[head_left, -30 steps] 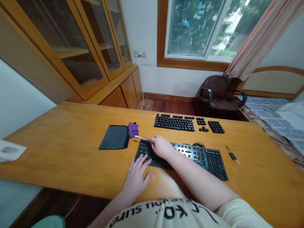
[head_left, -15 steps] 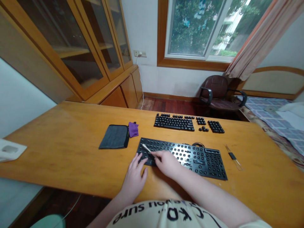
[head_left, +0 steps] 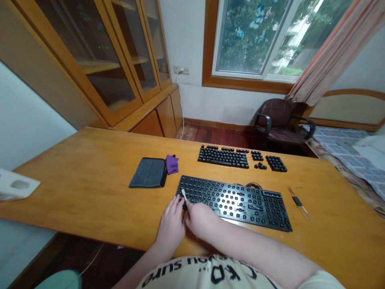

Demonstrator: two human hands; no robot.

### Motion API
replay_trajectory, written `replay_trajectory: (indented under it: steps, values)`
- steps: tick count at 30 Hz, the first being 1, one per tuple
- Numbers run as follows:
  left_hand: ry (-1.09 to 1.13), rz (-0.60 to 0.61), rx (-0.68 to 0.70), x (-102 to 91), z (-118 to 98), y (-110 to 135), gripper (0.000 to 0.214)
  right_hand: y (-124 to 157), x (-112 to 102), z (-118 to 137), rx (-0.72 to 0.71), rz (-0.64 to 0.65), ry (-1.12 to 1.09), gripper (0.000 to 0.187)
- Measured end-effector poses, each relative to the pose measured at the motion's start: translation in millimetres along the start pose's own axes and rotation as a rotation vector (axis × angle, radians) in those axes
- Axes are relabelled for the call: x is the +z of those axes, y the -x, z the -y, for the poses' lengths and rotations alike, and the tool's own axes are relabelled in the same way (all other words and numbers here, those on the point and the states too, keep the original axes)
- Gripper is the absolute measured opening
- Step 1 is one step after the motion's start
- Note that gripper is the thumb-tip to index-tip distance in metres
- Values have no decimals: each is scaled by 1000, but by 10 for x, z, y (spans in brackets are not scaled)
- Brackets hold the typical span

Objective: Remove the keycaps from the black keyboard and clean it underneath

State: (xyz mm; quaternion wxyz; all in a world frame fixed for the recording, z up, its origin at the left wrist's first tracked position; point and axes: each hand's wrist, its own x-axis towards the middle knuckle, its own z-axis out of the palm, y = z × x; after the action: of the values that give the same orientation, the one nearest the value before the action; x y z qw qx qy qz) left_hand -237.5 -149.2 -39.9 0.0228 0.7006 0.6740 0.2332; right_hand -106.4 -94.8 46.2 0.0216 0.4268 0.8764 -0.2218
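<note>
A black keyboard base [head_left: 237, 200] with its keycaps removed lies on the wooden desk [head_left: 84, 192] in front of me. My right hand [head_left: 200, 218] is closed on a thin white stick [head_left: 183, 194], whose tip points at the base's near left corner. My left hand [head_left: 173, 222] lies flat with fingers stretched out, touching the base's left end. The removed keycaps [head_left: 224, 155] are laid out in keyboard order farther back.
A dark grey pouch [head_left: 148, 172] and a purple cloth [head_left: 172, 163] lie left of the base. A wire keycap puller [head_left: 297, 200] is at its right. A paper [head_left: 15, 186] rests at the desk's left edge. A brown chair [head_left: 278, 120] stands behind the desk.
My right hand has drawn the white stick from the base's far left corner to its near left corner, close beside my left hand. The view has shifted slightly.
</note>
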Motion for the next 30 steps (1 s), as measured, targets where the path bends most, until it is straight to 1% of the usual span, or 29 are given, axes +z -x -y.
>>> replay_trajectory:
  steps: [2, 4, 6, 7, 12, 17, 21, 25, 27, 30]
  values:
    - [-7, 23, -5, -17, -5, -8, 45, -69, 36, 16, -26, 39, 76, 46]
    - [-7, 43, -11, -35, -14, -16, 47, -159, 56, 27, -80, 99, 129, 40]
    - [1, 46, -15, -45, -23, -22, 49, -248, 57, 38, -125, 137, 145, 32]
    - [6, 42, -19, -46, -26, -25, 51, -287, 51, 43, -124, 141, 146, 31]
    - [9, 41, -36, -41, -40, -33, 53, -394, 2, 51, -48, 117, 144, 33]
    - [-28, 67, -13, -52, -46, -42, 51, -338, -92, 10, -2, 60, 126, 30]
    - [-63, 45, -11, -49, -53, -42, 43, -244, -283, -151, 7, -5, 101, 30]
    - [-87, 31, -8, -44, -66, -38, 43, -217, -477, -398, 14, 22, 52, 32]
    - [-93, 37, -8, -44, -70, -38, 43, -214, -518, -478, 64, -18, 23, 35]
    - [-84, 32, -17, -45, -73, -39, 43, -207, -481, -482, 87, -85, -38, 44]
